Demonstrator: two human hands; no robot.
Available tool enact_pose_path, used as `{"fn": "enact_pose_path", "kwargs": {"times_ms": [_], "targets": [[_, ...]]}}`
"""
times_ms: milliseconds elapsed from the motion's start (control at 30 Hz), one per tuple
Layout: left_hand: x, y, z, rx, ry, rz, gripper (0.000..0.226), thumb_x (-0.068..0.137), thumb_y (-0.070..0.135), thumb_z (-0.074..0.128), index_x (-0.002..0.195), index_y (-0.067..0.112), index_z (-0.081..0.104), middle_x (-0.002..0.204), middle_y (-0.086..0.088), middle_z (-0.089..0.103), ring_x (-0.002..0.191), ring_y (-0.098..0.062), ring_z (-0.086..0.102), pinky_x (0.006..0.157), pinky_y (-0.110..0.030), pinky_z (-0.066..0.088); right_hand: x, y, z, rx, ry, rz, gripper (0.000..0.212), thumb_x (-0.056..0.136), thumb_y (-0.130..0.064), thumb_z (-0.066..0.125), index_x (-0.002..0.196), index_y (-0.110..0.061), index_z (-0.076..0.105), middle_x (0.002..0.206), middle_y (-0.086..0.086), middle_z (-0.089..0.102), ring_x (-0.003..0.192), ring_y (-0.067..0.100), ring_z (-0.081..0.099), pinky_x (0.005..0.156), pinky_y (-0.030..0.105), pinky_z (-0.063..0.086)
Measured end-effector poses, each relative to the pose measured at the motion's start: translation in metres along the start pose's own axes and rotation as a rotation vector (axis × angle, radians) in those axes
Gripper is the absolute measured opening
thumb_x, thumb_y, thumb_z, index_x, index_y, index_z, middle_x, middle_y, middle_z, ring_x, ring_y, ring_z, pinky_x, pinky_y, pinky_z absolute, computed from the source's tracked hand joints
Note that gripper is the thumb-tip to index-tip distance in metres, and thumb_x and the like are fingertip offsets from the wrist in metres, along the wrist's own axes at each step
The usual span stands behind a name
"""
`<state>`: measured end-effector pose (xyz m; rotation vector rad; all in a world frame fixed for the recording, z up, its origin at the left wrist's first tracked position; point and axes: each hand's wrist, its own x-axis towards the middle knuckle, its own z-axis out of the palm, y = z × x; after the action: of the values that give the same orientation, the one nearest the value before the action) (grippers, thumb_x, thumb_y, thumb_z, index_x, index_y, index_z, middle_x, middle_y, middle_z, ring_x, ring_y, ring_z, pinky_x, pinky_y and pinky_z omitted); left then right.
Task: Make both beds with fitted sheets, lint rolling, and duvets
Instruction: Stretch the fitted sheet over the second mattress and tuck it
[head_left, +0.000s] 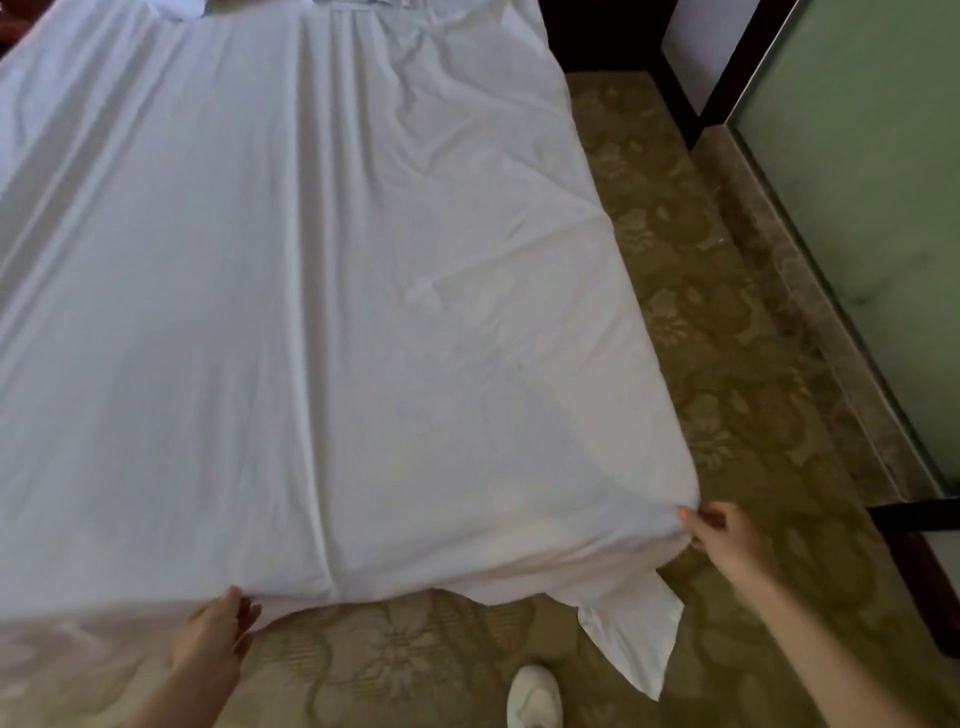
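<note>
A white sheet (322, 312) lies spread over the bed, with long creases running toward the head end. My right hand (719, 535) pinches the sheet at the bed's near right corner. My left hand (218, 639) holds the sheet's hanging front edge, fingers against the cloth, thumb side up. A loose pointed corner of the sheet (639, 644) dangles toward the floor below the right corner.
Patterned olive carpet (701, 291) runs along the bed's right side and in front. A frosted green glass panel (857, 208) in a dark frame stands at the right. My white shoe (535, 696) is on the carpet. More white bedding (176, 6) lies at the head end.
</note>
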<state>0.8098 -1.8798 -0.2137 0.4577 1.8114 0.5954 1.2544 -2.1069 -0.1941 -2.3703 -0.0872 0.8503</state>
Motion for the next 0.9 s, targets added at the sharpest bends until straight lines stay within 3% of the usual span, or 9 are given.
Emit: {"fn": "enact_pose_path", "kwargs": {"times_ms": [67,133,200,267,333,433,600,800,900], "targets": [[-0.012,0.006,0.012,-0.035,-0.021,-0.046,0.019,0.101,0.018,0.043,0.085,0.011,0.052,0.080,-0.001,0.053,0.059,-0.006,0.059,0.056,-0.025,0.043,-0.007,0.007,-0.001,0.095,-0.022,-0.007,0.028,0.091,-0.016,0.061,0.112,0.002,0.057,0.089,0.011,0.061,0.078,0.022,0.060,0.067,0.027,0.049],[-0.010,0.002,0.013,-0.042,-0.065,-0.089,0.020,0.101,0.018,0.043,0.083,0.015,0.051,0.084,0.000,0.054,0.073,-0.006,0.054,0.059,-0.024,0.045,-0.014,0.018,0.000,0.108,-0.057,-0.011,0.020,0.089,-0.009,0.062,0.109,-0.004,0.058,0.094,0.011,0.063,0.083,0.022,0.061,0.078,0.034,0.051],[-0.010,-0.007,0.016,-0.045,-0.098,-0.126,0.017,0.099,0.020,0.047,0.084,0.017,0.053,0.086,0.002,0.056,0.077,-0.006,0.054,0.065,-0.024,0.041,-0.022,0.028,0.006,0.040,-0.080,-0.023,0.015,0.087,-0.006,0.065,0.100,-0.010,0.058,0.095,0.008,0.063,0.090,0.025,0.060,0.084,0.041,0.049],[-0.018,-0.010,0.022,0.006,-0.142,-0.163,0.013,0.097,0.022,0.051,0.085,0.018,0.055,0.086,0.003,0.057,0.077,-0.006,0.055,0.063,-0.023,0.039,-0.027,0.031,0.015,0.008,-0.041,-0.051,0.010,0.087,-0.007,0.065,0.094,-0.010,0.059,0.091,0.006,0.063,0.090,0.027,0.060,0.082,0.042,0.049],[-0.018,-0.011,0.028,0.007,-0.119,-0.175,0.014,0.097,0.021,0.052,0.083,0.017,0.053,0.083,0.003,0.055,0.074,-0.005,0.054,0.061,-0.023,0.038,-0.029,0.024,0.021,-0.003,0.065,-0.079,0.005,0.088,-0.007,0.063,0.090,-0.007,0.058,0.089,0.009,0.061,0.083,0.027,0.057,0.072,0.036,0.044],[-0.015,-0.007,0.031,0.011,-0.063,-0.167,0.012,0.097,0.019,0.053,0.085,0.016,0.053,0.078,0.003,0.054,0.069,-0.005,0.052,0.068,-0.023,0.041,-0.024,0.016,0.024,-0.069,0.171,-0.111,0.008,0.090,-0.007,0.060,0.084,-0.003,0.055,0.086,0.013,0.058,0.078,0.024,0.051,0.067,0.031,0.034],[-0.015,-0.011,0.026,-0.003,-0.055,-0.138,0.020,0.094,0.015,0.057,0.076,0.011,0.051,0.073,-0.003,0.052,0.064,-0.010,0.050,0.061,-0.023,0.043,-0.037,0.025,0.013,-0.192,0.142,-0.196,0.006,0.095,-0.011,0.052,0.091,-0.007,0.051,0.084,0.011,0.055,0.077,0.026,0.051,0.061,0.031,0.034],[-0.021,-0.007,0.020,-0.065,-0.057,-0.127,0.019,0.094,0.011,0.057,0.076,0.010,0.051,0.070,-0.004,0.052,0.059,-0.010,0.053,0.058,-0.024,0.045,-0.060,0.036,-0.010,-0.407,0.118,-0.312,0.004,0.096,-0.010,0.048,0.092,-0.009,0.049,0.068,0.009,0.054,0.056,0.023,0.050,0.049,0.029,0.037],[-0.018,-0.006,0.013,-0.045,-0.078,-0.123,0.023,0.096,0.012,0.054,0.073,0.010,0.048,0.046,0.001,0.053,0.034,-0.003,0.051,0.041,-0.020,0.048,-0.068,0.037,-0.019,-0.458,0.113,-0.291,0.005,0.095,-0.010,0.050,0.092,-0.007,0.051,0.068,0.010,0.055,0.057,0.024,0.053,0.051,0.033,0.043]]}}
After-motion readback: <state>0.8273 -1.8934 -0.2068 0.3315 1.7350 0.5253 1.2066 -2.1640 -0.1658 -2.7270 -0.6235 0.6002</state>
